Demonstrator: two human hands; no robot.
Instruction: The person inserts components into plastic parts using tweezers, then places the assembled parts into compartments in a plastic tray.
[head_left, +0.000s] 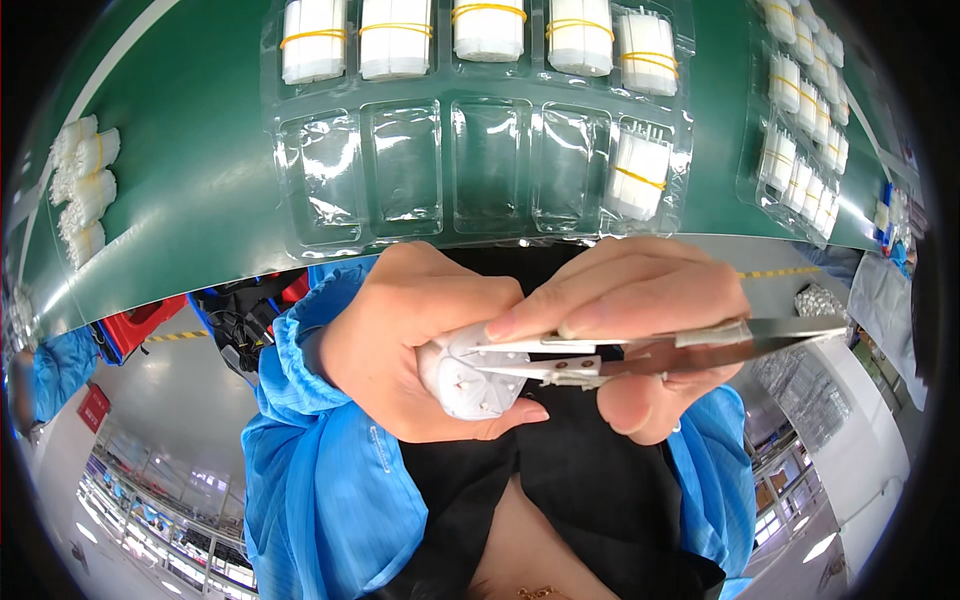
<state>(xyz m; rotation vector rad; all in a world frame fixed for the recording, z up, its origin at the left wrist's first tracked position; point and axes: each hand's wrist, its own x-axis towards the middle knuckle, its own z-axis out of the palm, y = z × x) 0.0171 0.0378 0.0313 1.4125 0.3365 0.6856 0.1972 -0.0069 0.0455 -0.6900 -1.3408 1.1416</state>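
My left hand [400,320] is closed around a white cylindrical bundle [465,398], its round end turned up. Small pale bits or pins show on that end. Between the fingers and thumb of my right hand [640,300] is a pair of metal tweezers [775,338]. Their narrow tips point left and reach the top of the bundle; whether they grip anything there is too small to tell. Both hands are in front of my body, just before the table's near edge.
A clear plastic tray [400,92] lies on the green table [200,130], with several white bundles in yellow rubber bands. A second tray of bundles [800,95] is at the right. More banded bundles [88,190] lie far left. A red bin [150,325] stands below the table edge.
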